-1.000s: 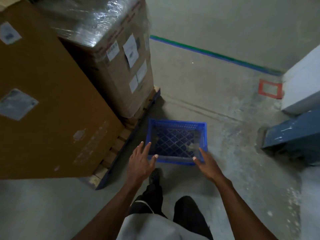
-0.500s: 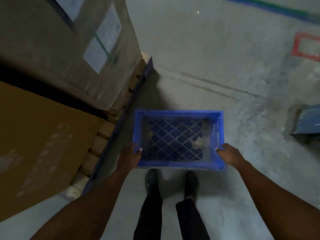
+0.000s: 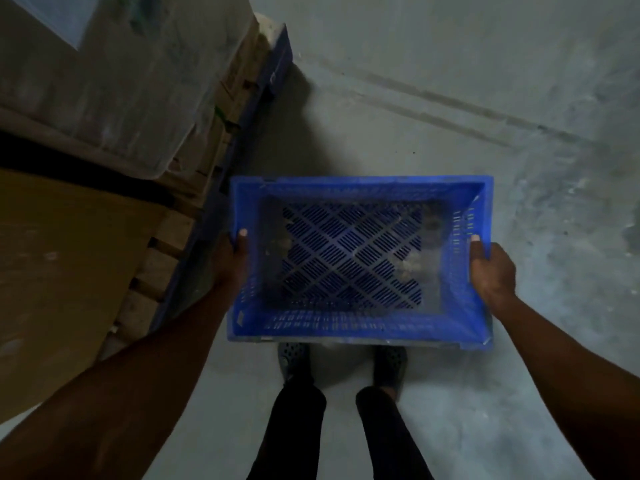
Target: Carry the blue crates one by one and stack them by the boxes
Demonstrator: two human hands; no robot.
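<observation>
- Since half a second ago, the blue crate (image 3: 360,261) has grown larger in view and now hides the toes of the shoes (image 3: 293,358), which suggests it has come up off the floor (image 3: 450,81); a second ago both hands were spread open just short of its near rim.
- At far left stand the cardboard boxes (image 3: 62,265) on a wooden pallet (image 3: 162,258); the crate hangs just beside the pallet's edge, in front of the person's legs.
- Left hand (image 3: 232,261) grips the crate's left short wall, thumb hooked over the rim on the inside, the remaining fingers hidden outside.
- Crate sits roughly level between the hands, open side up; some pale scraps lie on its lattice bottom, too blurred to name.
- Right hand (image 3: 491,271) grips the right short wall the same way, thumb lying over the rim.
- To do the step well, I would keep the load level and close to the body, watch that left knuckles clear the pallet, and hold the grip until it is set down squarely.
</observation>
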